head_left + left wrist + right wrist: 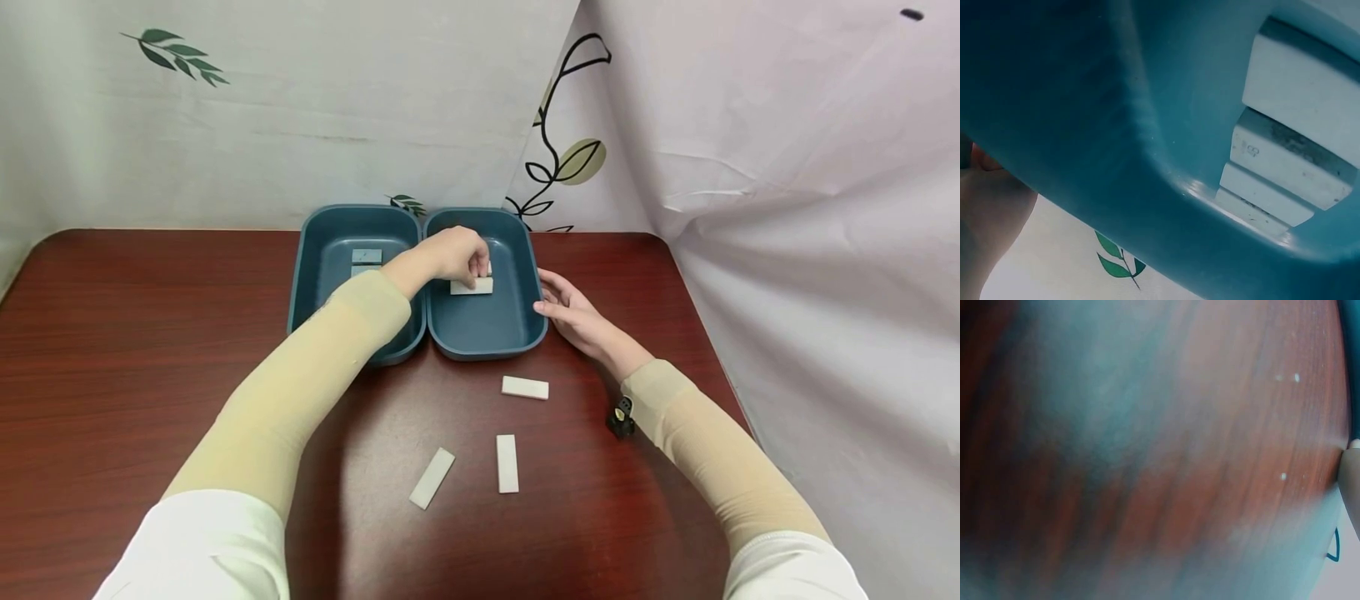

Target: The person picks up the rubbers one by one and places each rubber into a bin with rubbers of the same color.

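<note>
My left hand [456, 252] reaches into the right-hand blue bin [487, 337], thumb and fingers pointing down. They pinch at a white rectangular block [471, 287] on the bin floor; a second white block shows partly behind the fingers. Against the outside of the same bin's right wall is my right hand [577, 318], its thumb at the rim and its fingers extended. In the left wrist view, several pale blocks [1291, 156] lie in a row inside the left-hand bin [1085, 125]. My left forearm hides part of that bin in the head view.
Three white blocks lie loose on the dark red table: one just in front of the right bin [525, 387], two nearer me, one upright in view [507, 463] and one slanted [432, 478]. A small black object [620, 419] is by my right wrist. A white curtain [337, 108] hangs behind.
</note>
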The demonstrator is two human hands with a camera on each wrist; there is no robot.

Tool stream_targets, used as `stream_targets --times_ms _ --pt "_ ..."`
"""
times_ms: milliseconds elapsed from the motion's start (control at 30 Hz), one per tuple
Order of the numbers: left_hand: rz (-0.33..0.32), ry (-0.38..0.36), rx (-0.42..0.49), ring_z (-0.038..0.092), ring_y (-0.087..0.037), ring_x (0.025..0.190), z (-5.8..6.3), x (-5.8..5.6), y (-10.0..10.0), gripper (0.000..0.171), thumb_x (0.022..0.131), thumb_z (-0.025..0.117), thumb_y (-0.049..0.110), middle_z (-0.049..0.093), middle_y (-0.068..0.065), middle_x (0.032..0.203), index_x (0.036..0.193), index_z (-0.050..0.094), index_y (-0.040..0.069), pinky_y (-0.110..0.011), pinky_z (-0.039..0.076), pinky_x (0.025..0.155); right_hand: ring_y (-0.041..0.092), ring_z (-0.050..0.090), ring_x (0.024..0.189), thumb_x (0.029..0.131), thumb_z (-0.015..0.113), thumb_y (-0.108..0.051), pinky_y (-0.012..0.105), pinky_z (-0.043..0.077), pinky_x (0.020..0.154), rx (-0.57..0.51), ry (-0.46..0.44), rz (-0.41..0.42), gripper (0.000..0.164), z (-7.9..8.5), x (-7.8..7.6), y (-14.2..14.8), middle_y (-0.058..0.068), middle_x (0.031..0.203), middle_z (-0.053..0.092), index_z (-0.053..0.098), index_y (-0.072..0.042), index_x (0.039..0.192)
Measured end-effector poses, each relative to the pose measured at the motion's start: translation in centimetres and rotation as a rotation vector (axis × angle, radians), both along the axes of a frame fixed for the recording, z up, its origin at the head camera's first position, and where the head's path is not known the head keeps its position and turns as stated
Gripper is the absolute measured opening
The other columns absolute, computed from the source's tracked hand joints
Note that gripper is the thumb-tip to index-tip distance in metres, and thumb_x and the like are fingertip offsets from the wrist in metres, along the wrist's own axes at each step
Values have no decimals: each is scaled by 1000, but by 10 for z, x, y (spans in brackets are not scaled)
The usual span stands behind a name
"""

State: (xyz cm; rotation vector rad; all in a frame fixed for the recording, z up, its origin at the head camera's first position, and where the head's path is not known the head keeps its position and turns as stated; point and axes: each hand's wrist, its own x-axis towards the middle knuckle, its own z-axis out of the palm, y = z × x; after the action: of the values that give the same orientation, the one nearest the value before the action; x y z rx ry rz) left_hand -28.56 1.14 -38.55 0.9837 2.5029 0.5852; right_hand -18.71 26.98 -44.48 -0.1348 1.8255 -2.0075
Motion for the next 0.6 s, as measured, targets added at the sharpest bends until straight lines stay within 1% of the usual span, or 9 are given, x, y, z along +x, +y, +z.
stream_targets --times_ms 133,267,400,600 --pt "-1 -2 -2 67 -24 95 -3 -1 0 9 92 82 5 74 -10 99 96 75 9 -37 56 89 7 51 133 104 50 3 17 45 108 2 -1 3 70 0 0 0 7 157 46 23 -6 168" --pt "2 -14 14 68 -25 96 -5 -2 0 9 93 82 4 74 -11 100 98 76 8 -38 57 90 7 51 134 104 50 3 18 45 109 3 1 7 70 -1 0 1 9 159 43 23 -6 168" --pt "3 -19 29 68 -25 96 -6 -3 0 8 93 81 4 75 -12 100 99 76 7 -38 57 90 8 49 136 103 50 3 18 45 109 5 -1 8 71 0 0 1 13 163 40 22 -7 168" --pt "1 -28 28 69 -25 97 -7 -4 0 7 94 80 5 75 -12 102 99 76 8 -38 57 91 9 48 137 104 52 1 17 45 109 10 -5 12 71 1 0 1 16 166 36 22 -7 168"
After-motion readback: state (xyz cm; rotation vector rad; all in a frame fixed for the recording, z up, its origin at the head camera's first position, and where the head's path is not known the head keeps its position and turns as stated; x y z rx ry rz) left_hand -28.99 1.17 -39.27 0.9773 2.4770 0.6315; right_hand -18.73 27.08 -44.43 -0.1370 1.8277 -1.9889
